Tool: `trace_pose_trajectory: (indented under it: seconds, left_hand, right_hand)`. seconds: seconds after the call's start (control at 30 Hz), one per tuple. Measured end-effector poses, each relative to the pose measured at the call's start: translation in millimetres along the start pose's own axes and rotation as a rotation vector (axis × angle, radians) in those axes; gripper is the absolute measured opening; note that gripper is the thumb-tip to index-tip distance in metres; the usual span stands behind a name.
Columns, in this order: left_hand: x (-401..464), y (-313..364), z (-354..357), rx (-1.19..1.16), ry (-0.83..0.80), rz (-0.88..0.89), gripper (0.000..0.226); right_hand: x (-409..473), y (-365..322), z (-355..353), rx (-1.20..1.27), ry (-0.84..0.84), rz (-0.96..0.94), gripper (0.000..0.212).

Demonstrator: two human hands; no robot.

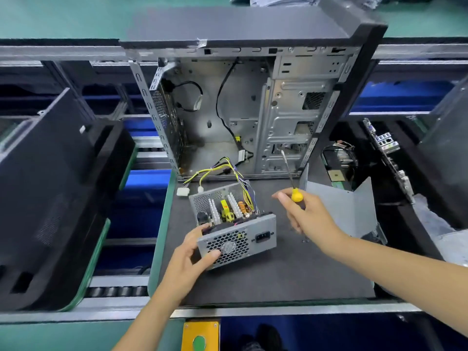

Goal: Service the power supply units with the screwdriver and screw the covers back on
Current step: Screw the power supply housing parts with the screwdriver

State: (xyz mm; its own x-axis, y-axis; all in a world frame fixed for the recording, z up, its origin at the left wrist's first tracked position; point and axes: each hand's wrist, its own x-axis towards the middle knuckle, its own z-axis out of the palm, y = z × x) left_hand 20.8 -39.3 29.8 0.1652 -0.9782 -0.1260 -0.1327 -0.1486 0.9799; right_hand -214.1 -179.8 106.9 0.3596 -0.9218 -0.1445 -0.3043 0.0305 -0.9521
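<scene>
Step in hand: servicing stage, judged. The power supply unit (pixel 234 224) lies open, heatsinks and coils bare; its cover is not yet back on.
Left hand (pixel 195 257): grips the unit's near left corner, thumb pressed on the fan grille, fingers curled over the top edge.
Right hand (pixel 307 214): closed round the screwdriver (pixel 291 178), yellow handle in the fist, blade pointing up and away, clear of the unit.
Unit position: on the dark table (pixel 278 274), between the hands, touching only the left one; its wire bundle (pixel 222 171) trails off beyond the hands toward the open computer case (pixel 240 110).
Cover (pixel 342 209): a bent grey sheet just beyond the right hand, standing on edge; likely the unit's cover.
Screws (pixel 305 240): small dark specks on the table under the right wrist; too small to be certain.
Next move, judged: blade must swing down toward the unit, or the cover be fetched and seated before any screw goes in; left hand to steady the housing.
</scene>
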Motion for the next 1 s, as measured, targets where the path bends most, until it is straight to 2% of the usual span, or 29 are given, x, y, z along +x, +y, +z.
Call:
trace_pose_trajectory:
  seconds: [0.17, 0.27, 0.33, 0.4, 0.47, 0.63, 0.7, 0.77, 0.9, 1.0]
  left_hand:
    - [-14, -19, 12, 0.217, -0.023, 0.124, 0.044]
    - [-13, -20, 13, 0.294, -0.020, 0.160, 0.046]
    - [-10, -16, 8, 0.354, -0.036, 0.195, 0.047]
    - [-6, -10, 0, 0.385, -0.066, 0.218, 0.048]
    - [-2, -1, -6, 0.357, -0.089, 0.205, 0.048]
    - [8, 23, -4, 0.212, -0.086, 0.164, 0.031]
    - [13, 33, 0, 0.186, -0.014, 0.159, 0.016]
    - [21, 43, 3, 0.146, 0.107, 0.158, 0.019]
    - [34, 58, 10, 0.116, 0.258, 0.168, 0.030]
    - [47, 67, 13, 0.154, 0.324, 0.149, 0.029]
  right_hand:
    - [-4, 26, -3, -0.054, -0.171, 0.019, 0.022]
    - [-1, 32, -19, -0.118, -0.137, 0.015, 0.020]
    - [9, 35, -44, -0.394, -0.046, -0.061, 0.024]
    - [22, 38, -65, -0.839, -0.031, -0.187, 0.026]
    - [33, 38, -70, -1.049, -0.023, -0.182, 0.027]
    - [45, 35, -50, -0.905, 0.034, -0.034, 0.013]
    - [45, 31, -45, -0.893, 0.015, 0.022, 0.009]
    - [40, 25, -53, -0.847, 0.046, 0.026, 0.007]
    - [8, -6, -98, -0.720, 0.119, -0.048, 0.026]
    - [-27, -36, -123, -0.602, 0.070, -0.150, 0.046]
